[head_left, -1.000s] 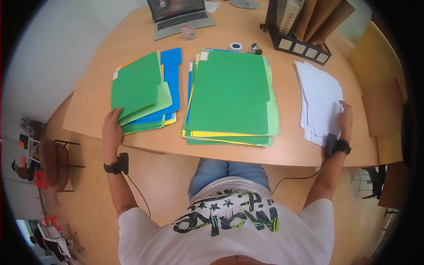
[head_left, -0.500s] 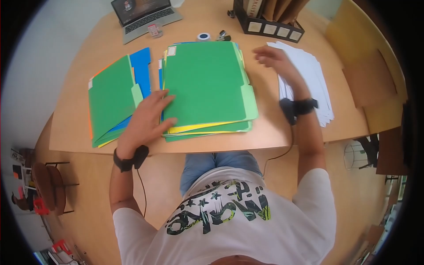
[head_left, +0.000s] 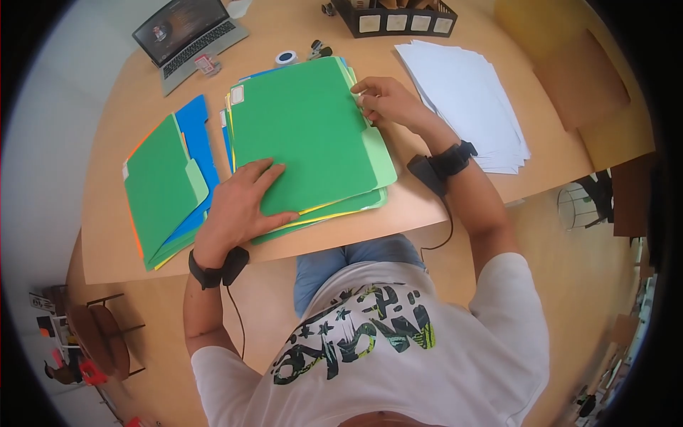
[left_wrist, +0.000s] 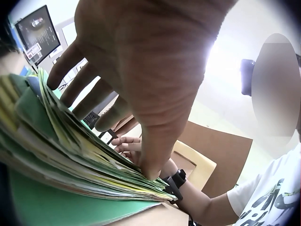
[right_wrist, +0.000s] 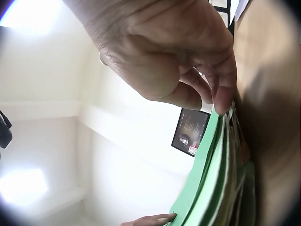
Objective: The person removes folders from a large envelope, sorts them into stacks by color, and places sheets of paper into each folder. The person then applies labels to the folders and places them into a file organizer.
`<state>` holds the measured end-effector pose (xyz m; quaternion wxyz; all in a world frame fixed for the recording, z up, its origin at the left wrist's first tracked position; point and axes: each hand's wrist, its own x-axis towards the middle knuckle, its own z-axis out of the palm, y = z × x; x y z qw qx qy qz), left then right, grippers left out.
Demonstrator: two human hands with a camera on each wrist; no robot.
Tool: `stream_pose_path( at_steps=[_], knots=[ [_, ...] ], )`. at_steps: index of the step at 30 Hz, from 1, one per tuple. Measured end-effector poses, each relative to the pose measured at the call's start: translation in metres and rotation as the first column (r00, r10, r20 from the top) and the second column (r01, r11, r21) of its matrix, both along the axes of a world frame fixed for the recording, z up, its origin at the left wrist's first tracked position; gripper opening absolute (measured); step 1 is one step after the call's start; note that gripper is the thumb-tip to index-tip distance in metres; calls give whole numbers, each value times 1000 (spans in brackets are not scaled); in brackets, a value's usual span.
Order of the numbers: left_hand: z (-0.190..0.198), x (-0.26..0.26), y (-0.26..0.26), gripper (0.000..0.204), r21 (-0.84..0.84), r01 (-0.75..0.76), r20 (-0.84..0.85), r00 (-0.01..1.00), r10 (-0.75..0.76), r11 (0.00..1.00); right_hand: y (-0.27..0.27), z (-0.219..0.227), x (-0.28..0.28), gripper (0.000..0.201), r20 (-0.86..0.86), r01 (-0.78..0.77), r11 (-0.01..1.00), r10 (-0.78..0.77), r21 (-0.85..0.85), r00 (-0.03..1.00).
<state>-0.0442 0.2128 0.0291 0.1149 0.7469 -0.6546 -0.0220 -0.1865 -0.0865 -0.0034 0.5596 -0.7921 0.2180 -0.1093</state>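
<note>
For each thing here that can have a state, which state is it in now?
Laptop: open, screen lit
Middle folder stack: lying flat, edges uneven
Left folder stack: flat, unevenly overlapped
White paper sheets: loosely piled, edges uneven
Left hand: resting on the middle stack, fingers spread
Right hand: at that stack's right edge, fingers bent

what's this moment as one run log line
left hand: rests on large folder stack | right hand: touches stack's right edge | smaller folder stack: left of it | white papers: right of it
</note>
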Motion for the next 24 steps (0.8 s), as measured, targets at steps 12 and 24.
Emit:
stream_pose_path(
  at_steps=[12,24],
  knots=[
    [-3,5,3,38,-109,77,-125,988,-91,991,3,8,-5,41,115,25,947,-65,319,991],
    [-27,-2,20,14,-447,-164,-226,972,66,880,13,7,4,44,-8,13,989,-12,145,1000]
  ],
)
